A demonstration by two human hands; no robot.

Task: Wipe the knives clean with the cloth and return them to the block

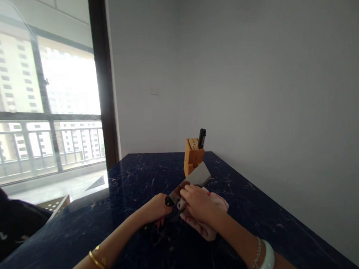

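My left hand [158, 207] is closed around the black handle of a cleaver [197, 176], whose broad blade points up and to the right above the table. In my right hand [197, 201] is a white and red cloth [216, 200], bunched up and pressed to the blade near the handle end. Part of the cloth hangs below my right wrist. Just behind the blade stands a wooden knife block [194, 152] with black-handled tools [202, 138] in its right side. Something red and black lies under my left hand, too dark to make out.
The dark blue marbled table [145, 169] reaches back to a grey wall [256, 84], which also runs along its right side. At the left is a large window [68, 89]. A dark cloth-like object [10, 220] sits beyond the table's left edge.
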